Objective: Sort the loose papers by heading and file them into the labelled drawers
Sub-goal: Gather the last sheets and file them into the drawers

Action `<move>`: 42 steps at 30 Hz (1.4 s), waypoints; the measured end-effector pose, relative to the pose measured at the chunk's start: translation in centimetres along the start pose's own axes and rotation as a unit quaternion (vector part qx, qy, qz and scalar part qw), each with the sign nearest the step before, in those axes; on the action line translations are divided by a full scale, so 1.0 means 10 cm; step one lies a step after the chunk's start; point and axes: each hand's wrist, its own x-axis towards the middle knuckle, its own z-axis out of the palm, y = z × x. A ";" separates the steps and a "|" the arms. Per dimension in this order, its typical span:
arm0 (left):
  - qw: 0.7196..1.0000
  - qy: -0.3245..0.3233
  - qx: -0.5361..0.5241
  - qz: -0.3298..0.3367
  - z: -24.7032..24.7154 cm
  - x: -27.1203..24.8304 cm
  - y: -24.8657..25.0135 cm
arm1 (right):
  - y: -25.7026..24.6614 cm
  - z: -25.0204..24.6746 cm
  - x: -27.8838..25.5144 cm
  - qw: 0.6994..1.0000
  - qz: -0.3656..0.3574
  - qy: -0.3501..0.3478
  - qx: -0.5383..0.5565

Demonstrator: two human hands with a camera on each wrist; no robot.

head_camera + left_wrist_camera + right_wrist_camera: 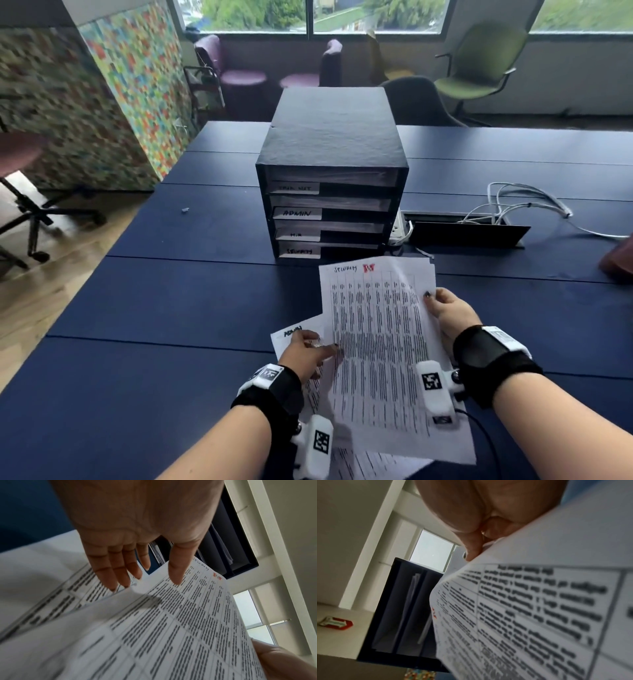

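A printed sheet headed SECURITY [376, 342] with a red mark tops a loose stack above the blue table [171, 308]. My right hand [442, 305] pinches the stack's right edge, thumb on top. The left hand [322, 346] lies with straight fingers on a lower sheet headed ADMIN [291, 334], its thumb touching the SECURITY sheet's left edge [171, 628]. Just beyond stands the black drawer unit [332, 192] with four labelled drawers, among them ADMIN [297, 213] and, lowest, SECURITY [299, 251]. The top label is unreadable. Papers show inside the drawers [399, 608].
White cables [524, 202] and an open cable box [466, 229] lie right of the drawers. A brownish object [620, 263] sits at the table's right edge and a small scrap [185, 210] on its left. Chairs stand beyond the table. More sheets [370, 466] lie nearest me.
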 end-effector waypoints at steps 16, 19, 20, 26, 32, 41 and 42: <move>0.998 -0.013 -0.040 0.051 -0.35 0.28 0.15 | -0.27 0.51 0.00 0.982 0.003 -0.119 0.150; 0.997 -0.006 -0.056 0.046 -0.36 0.37 0.13 | -0.30 0.50 0.04 0.987 0.004 -0.093 0.133; 0.998 0.004 -0.047 0.046 -0.36 0.40 0.12 | -0.30 0.50 0.07 0.990 0.009 -0.078 0.119; 0.995 0.095 0.017 0.031 -0.48 0.62 0.10 | -0.14 0.45 0.11 0.995 0.046 -0.070 0.059; 0.990 0.111 0.088 -0.007 -0.61 0.85 0.18 | 0.16 0.52 0.02 0.984 0.121 -0.123 -0.041; 0.973 0.106 0.203 -0.017 -0.73 1.08 0.43 | 0.36 0.76 0.25 0.953 0.177 -0.128 -0.211; 0.972 0.104 0.207 -0.021 -0.75 1.09 0.42 | 0.39 0.79 0.25 0.946 0.175 -0.127 -0.240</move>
